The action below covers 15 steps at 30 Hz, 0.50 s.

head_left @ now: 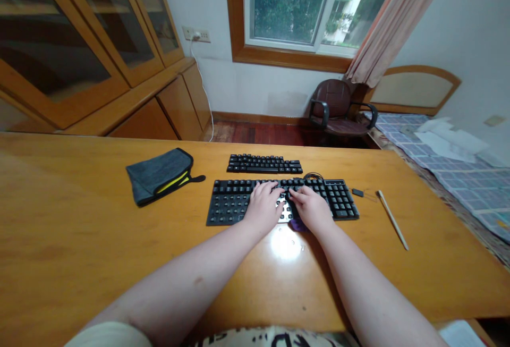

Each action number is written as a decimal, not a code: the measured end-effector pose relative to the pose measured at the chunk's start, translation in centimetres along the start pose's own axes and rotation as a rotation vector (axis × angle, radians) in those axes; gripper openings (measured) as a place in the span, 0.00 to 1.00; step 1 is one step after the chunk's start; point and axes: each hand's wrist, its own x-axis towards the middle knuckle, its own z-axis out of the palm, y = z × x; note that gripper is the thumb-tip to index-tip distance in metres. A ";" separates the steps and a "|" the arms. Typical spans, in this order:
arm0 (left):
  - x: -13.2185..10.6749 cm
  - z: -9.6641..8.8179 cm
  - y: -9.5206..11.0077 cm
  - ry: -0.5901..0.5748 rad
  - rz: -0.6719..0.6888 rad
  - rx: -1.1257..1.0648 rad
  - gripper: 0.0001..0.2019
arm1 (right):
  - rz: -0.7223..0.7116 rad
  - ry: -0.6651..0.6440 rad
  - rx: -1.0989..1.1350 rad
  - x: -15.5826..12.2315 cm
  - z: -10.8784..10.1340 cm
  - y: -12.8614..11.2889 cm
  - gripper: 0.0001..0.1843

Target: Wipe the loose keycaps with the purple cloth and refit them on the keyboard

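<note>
A black keyboard [227, 209] lies on the wooden table [255, 272], many of its keycaps off in the left and middle part, leaving bare switches. The number pad at its right still has its caps. My left hand [263, 201] rests on the middle of the keyboard with its fingers spread. Close to its right, my right hand [313, 209] is over the keyboard, thumb and fingers drawn together; what they hold, if anything, is hidden. Under its edge shows a bit of purple cloth [297, 225]. Behind the keyboard, loose black keycaps [263, 164] stand in rows.
On the left lies a folded grey cloth [159, 177] with a yellow lining. To the right are a small dark wire keycap puller [357, 193] and a white stick-like brush or pen [392, 219]. A coiled cable [314, 176] sits behind the keyboard. An armchair [334, 105] stands beyond the table.
</note>
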 end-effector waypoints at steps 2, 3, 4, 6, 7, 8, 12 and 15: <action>-0.1 0.0 0.0 -0.016 0.011 0.021 0.15 | 0.008 0.004 0.019 0.0 0.0 0.0 0.15; -0.1 0.1 0.0 -0.023 0.017 0.026 0.15 | 0.014 0.016 0.041 0.0 0.0 0.0 0.15; -0.2 0.1 0.1 -0.028 0.021 0.029 0.15 | 0.022 0.033 0.069 0.0 0.0 0.0 0.14; -0.2 0.2 0.1 -0.036 0.025 0.036 0.16 | 0.037 0.068 0.120 0.0 0.0 0.0 0.13; -0.2 0.2 0.1 -0.040 0.025 0.041 0.16 | 0.042 0.078 0.136 0.0 -0.1 -0.1 0.12; -0.2 0.2 0.1 -0.044 0.024 0.049 0.16 | 0.043 0.082 0.142 -0.1 -0.1 -0.1 0.11; -0.2 0.2 0.1 -0.055 0.030 0.079 0.17 | 0.034 0.042 0.081 -0.2 -0.6 -0.7 0.13; -0.3 0.1 0.3 -0.048 0.036 0.095 0.17 | 0.050 -0.001 -0.001 -0.4 -1.0 -1.3 0.15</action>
